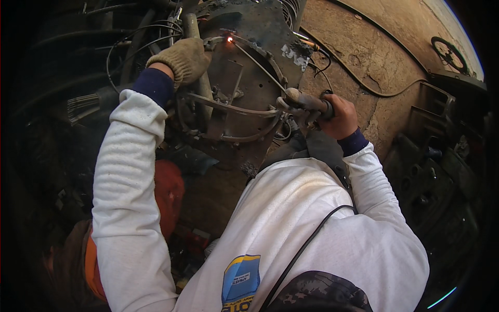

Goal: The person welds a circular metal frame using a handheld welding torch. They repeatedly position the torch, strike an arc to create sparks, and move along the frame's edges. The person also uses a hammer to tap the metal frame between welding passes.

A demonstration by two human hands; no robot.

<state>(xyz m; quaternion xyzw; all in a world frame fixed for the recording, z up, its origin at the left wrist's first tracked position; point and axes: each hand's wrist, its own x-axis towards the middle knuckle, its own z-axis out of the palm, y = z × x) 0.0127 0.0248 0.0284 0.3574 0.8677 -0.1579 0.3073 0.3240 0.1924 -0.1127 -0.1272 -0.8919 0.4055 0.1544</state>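
Note:
My left hand (189, 61), in a knitted work glove, is closed at the end of a curved metal strip (216, 39). It lies across a metal pipe (204, 88), and its fingertips are partly hidden. Bare and ungloved, my right hand (338, 116) grips the handle of a welding electrode holder (307, 100). From the holder a thin welding rod (259, 65) slants up and left to a glowing orange spot (230, 39) by the strip. Below the rod, a round frame of curved metal bars (228, 106) rests on a dark steel plate (252, 86) with small holes.
Black cables (117, 57) loop at upper left, near a wire-like bundle (83, 106). A hose (382, 95) runs over the brown floor (345, 57) at right. Dark metal parts (434, 179) crowd the right side. A red rounded object (169, 195) sits beside my left arm.

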